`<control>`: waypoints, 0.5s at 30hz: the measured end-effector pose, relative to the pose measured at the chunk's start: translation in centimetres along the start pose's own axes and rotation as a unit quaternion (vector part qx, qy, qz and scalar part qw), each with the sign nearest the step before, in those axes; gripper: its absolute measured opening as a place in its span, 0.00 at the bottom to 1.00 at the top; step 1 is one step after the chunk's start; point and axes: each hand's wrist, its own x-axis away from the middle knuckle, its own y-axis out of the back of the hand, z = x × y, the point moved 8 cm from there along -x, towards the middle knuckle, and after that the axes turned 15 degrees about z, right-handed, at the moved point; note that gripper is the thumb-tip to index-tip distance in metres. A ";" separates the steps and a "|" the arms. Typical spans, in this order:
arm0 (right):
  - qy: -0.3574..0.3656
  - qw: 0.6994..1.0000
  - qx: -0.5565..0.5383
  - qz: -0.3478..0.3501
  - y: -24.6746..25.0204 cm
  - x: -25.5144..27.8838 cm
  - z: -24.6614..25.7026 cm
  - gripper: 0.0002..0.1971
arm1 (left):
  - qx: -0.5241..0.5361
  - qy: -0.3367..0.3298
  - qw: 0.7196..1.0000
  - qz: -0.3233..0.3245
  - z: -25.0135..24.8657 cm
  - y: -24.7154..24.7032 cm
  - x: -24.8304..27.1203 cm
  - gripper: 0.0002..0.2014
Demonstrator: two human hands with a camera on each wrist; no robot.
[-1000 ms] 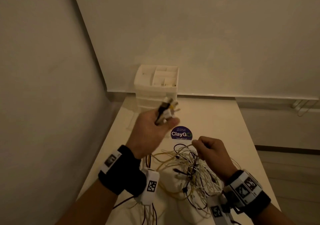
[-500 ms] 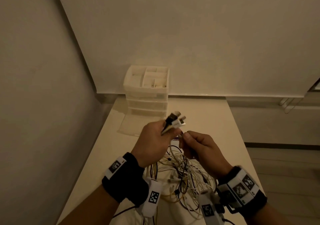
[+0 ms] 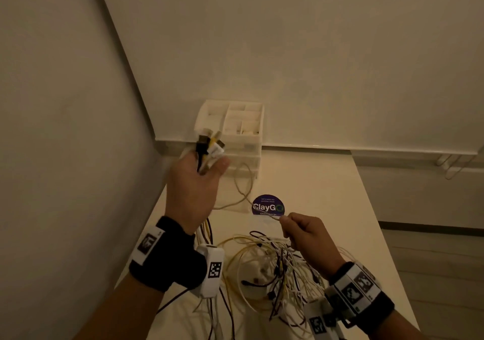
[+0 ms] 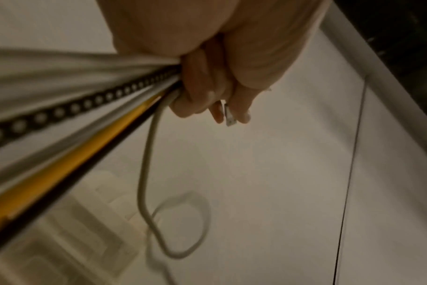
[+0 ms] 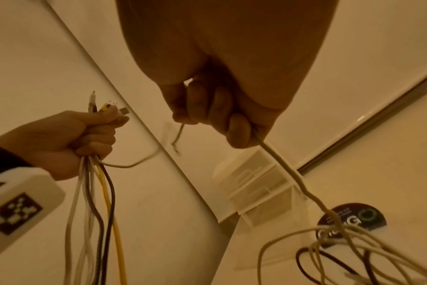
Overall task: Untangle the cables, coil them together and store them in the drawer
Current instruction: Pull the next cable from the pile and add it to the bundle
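My left hand (image 3: 195, 182) is raised in front of the drawer unit (image 3: 233, 135) and grips a bundle of cable ends (image 3: 209, 144): white, black, yellow and braided plugs stick up above the fist. The same left hand (image 5: 68, 138) shows several cables (image 5: 97, 202) hanging below it. My right hand (image 3: 305, 231), lower and to the right, pinches a single white cable (image 3: 243, 190) that loops from the left hand across the table. That white cable (image 5: 288, 173) runs out of the right fist down to the tangled pile (image 3: 275, 269) on the table.
The white table (image 3: 327, 188) stands in a corner, with walls at the left and back. A round purple ClayGo sticker (image 3: 267, 206) lies near the middle. The drawer unit has an open compartment tray on top and shut drawers below. The floor drops off at the right.
The hands, which met half a second ago, have drawn apart: the left rose toward the drawer unit with its bundle, the right moved down and right, pulling out a white cable.
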 end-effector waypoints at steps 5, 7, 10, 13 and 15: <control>-0.002 0.998 -0.031 0.061 -0.4 -0.3 2.4 0.22 | -0.033 -0.022 0.972 0.232 -0.4 -7.0 2.2 0.10; 0.014 0.992 -0.100 0.081 -0.3 -0.3 3.7 0.19 | -0.053 -0.027 0.957 0.284 0.2 -9.0 2.9 0.09; 0.045 0.985 -0.137 0.095 0.4 -0.1 5.5 0.16 | 0.010 -0.020 0.958 0.286 0.4 -10.0 3.4 0.10; 0.067 0.981 -0.148 0.103 0.7 0.0 6.1 0.18 | 0.019 -0.025 0.962 0.271 0.1 -9.9 3.0 0.10; 0.090 0.981 -0.138 0.105 0.5 -0.1 6.2 0.17 | -0.002 -0.013 0.974 0.225 0.2 -8.9 2.3 0.16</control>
